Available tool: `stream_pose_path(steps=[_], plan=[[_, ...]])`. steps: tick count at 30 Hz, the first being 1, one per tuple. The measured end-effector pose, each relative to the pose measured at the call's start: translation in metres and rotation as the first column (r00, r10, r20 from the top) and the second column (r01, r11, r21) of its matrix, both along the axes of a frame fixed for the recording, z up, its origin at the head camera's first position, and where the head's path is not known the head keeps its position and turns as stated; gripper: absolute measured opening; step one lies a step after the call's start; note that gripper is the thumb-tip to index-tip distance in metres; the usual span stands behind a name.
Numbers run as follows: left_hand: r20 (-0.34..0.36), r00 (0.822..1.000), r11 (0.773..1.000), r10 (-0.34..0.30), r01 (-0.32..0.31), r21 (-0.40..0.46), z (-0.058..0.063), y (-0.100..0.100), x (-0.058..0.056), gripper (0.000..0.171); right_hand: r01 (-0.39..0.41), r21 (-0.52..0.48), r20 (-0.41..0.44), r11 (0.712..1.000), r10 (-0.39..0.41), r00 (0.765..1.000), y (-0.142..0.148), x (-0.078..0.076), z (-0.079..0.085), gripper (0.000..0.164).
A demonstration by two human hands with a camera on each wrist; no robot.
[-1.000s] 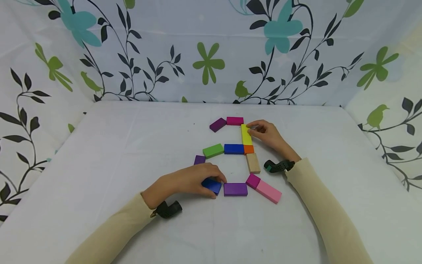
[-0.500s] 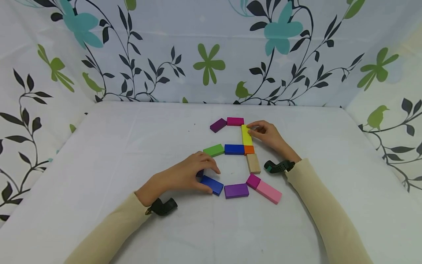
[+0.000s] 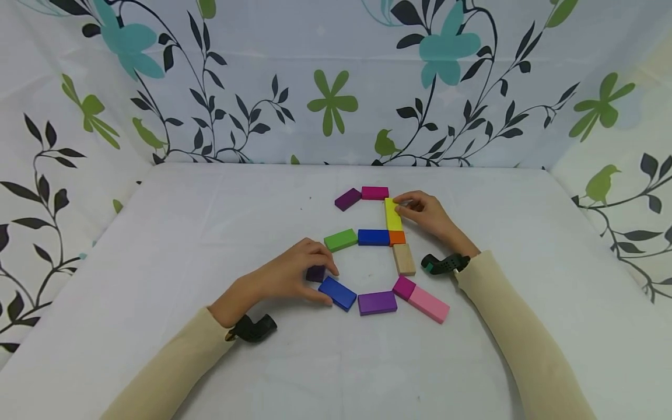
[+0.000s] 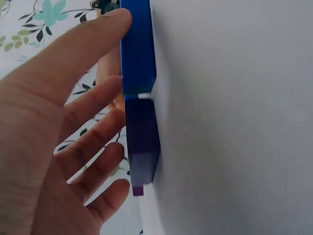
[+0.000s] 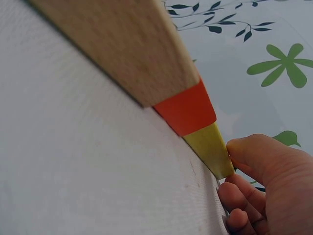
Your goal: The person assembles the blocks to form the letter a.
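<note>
My left hand (image 3: 291, 269) arches over a dark purple block (image 3: 315, 273), fingers loosely bent and spread. Its thumb tip lies right at the lower-left end of a slanted blue block (image 3: 338, 293). In the left wrist view, the thumb meets the face of the blue block (image 4: 138, 54), while the other fingertips hover near the purple block (image 4: 143, 137). At the far side, my right hand (image 3: 427, 214) pinches the upper right edge of a yellow block (image 3: 392, 217) with thumb and forefinger. The right wrist view shows those fingertips at the far end of the yellow block (image 5: 212, 149).
A wooden block (image 3: 403, 259), an orange block (image 3: 396, 238) and a second blue block (image 3: 373, 237) adjoin the yellow one. Green (image 3: 340, 240), violet (image 3: 377, 303), magenta (image 3: 375, 193), plum (image 3: 347, 199) and pink (image 3: 429, 304) blocks complete the outline on the white tablecloth (image 3: 236, 204).
My left hand has loosened from the blue block and shifted left and away over the dark purple block. The blue and violet blocks have turned slightly. My right hand stays put.
</note>
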State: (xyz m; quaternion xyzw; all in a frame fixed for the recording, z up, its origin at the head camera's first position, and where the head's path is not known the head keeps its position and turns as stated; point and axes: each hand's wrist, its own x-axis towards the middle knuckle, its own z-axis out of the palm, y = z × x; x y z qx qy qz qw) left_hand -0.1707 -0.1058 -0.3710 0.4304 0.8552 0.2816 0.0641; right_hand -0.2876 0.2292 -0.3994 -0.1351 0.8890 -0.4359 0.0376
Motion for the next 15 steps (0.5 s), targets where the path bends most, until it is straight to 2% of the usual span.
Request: stream_pose_path(steps=[4, 9, 15], plan=[[-0.056, 0.998, 0.999, -0.040, 0.038, -0.031, 0.000, 0.010, 0.003, 0.039, -0.002, -0.010, 0.004, 1.000, 0.002, 1.000, 0.001, 0.000, -0.001, 0.036], [-0.076, 0.996, 0.996, -0.053, 0.047, -0.073, 0.001, 0.019, 0.009, 0.037, -0.005, -0.015, 0.003, 1.000, 0.005, 1.000, 0.002, -0.001, -0.003, 0.036], [-0.083, 0.996, 0.997, -0.045, 0.039, -0.072, 0.004, 0.026, 0.012, 0.032, -0.003, -0.008, 0.005, 1.000, 0.003, 1.000, 0.001, -0.002, -0.004, 0.037]])
